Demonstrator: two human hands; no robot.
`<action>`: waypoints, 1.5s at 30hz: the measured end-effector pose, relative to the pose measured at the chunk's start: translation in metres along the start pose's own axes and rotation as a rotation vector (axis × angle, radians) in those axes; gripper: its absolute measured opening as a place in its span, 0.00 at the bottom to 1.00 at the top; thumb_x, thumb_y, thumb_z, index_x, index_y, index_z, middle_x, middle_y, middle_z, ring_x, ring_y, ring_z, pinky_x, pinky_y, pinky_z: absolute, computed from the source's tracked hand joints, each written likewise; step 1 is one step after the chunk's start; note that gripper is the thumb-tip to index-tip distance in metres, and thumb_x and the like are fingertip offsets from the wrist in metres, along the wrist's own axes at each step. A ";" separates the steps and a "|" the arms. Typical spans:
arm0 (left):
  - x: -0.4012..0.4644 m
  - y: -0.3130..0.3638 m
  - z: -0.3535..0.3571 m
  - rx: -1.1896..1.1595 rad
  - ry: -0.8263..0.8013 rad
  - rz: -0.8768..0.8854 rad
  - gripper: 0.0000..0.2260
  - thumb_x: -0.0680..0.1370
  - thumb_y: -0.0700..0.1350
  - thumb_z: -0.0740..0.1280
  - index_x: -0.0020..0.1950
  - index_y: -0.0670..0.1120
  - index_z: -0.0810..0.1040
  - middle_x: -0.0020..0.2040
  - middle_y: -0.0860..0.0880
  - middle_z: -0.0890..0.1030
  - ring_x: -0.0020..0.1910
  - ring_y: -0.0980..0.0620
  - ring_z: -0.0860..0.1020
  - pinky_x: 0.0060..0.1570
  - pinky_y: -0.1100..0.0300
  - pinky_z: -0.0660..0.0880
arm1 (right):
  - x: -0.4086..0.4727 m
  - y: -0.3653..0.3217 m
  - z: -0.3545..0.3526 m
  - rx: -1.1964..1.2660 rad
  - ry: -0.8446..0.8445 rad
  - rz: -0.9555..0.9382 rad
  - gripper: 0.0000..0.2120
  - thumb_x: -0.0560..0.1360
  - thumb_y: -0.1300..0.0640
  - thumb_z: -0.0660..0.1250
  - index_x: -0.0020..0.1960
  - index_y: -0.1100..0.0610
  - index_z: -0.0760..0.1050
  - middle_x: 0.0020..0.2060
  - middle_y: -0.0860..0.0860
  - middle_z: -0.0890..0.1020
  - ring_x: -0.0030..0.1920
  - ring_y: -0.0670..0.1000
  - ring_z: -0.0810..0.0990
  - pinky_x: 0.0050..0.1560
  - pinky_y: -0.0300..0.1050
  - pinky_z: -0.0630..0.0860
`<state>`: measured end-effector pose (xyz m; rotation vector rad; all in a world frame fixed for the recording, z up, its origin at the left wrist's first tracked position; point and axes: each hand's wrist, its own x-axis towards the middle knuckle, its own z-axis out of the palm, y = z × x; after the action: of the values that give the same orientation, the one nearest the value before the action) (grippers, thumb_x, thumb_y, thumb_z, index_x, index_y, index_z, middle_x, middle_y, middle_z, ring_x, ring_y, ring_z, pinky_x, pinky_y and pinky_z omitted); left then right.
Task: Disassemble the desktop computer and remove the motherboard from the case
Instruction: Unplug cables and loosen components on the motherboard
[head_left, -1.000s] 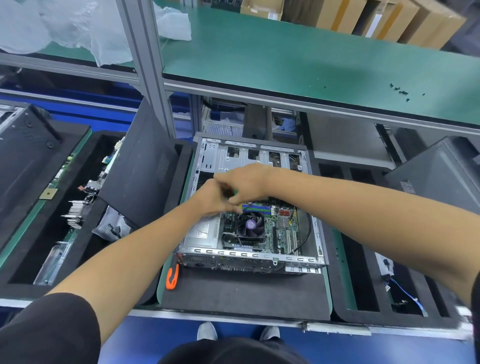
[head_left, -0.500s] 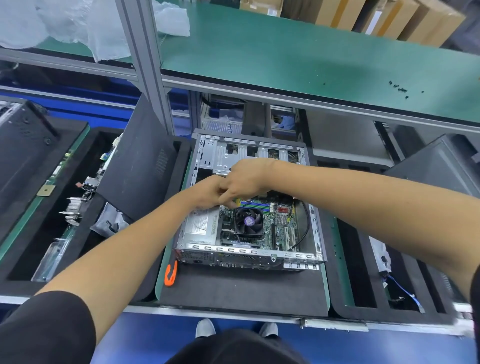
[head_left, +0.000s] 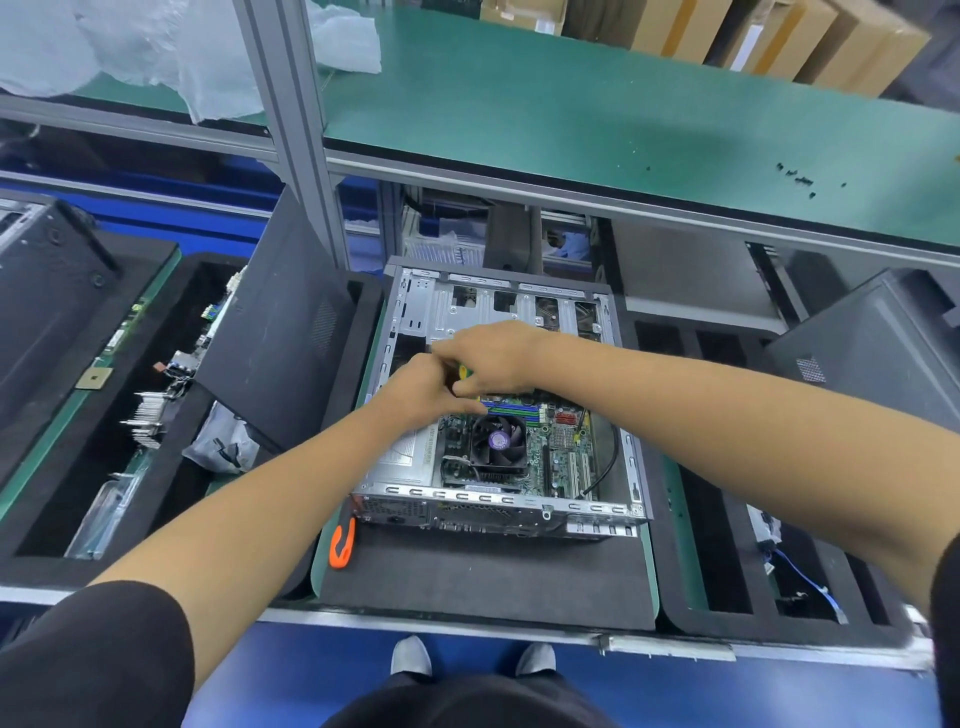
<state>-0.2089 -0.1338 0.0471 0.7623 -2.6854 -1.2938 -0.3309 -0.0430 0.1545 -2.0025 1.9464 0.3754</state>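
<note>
Two hands meet over the far-left part of the open case (head_left: 498, 501), which sits on the table. Left hand (head_left: 423, 392) is curled with fingers bunched, can't tell on what. Right hand (head_left: 496, 358) grips a green-and-yellow tool handle (head_left: 464, 372), probably a screwdriver. The motherboard (head_left: 563, 447) is still flat in the case, just below and nearer me than both hands, right hand slightly closer.
</note>
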 end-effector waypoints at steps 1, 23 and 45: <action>0.000 0.002 0.000 0.035 -0.005 0.006 0.20 0.63 0.62 0.81 0.36 0.51 0.77 0.32 0.51 0.80 0.35 0.53 0.80 0.37 0.52 0.78 | 0.000 0.000 -0.001 0.017 -0.005 0.042 0.10 0.78 0.46 0.65 0.51 0.49 0.66 0.39 0.47 0.73 0.43 0.55 0.77 0.35 0.47 0.64; -0.004 0.006 -0.002 0.065 0.006 0.006 0.22 0.58 0.65 0.82 0.37 0.52 0.78 0.33 0.55 0.81 0.37 0.56 0.81 0.38 0.54 0.78 | -0.006 -0.007 -0.002 0.063 0.037 0.001 0.12 0.77 0.49 0.67 0.56 0.52 0.67 0.49 0.50 0.73 0.44 0.53 0.74 0.39 0.49 0.69; 0.001 0.001 -0.008 -0.129 -0.081 0.094 0.05 0.72 0.39 0.78 0.46 0.45 0.86 0.46 0.55 0.84 0.42 0.65 0.80 0.43 0.62 0.76 | -0.003 0.016 -0.004 -0.298 0.040 -0.353 0.18 0.72 0.66 0.68 0.59 0.53 0.70 0.55 0.52 0.72 0.50 0.53 0.67 0.39 0.51 0.73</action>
<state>-0.2083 -0.1393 0.0526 0.5747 -2.6308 -1.4880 -0.3468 -0.0417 0.1584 -2.5029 1.5855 0.5637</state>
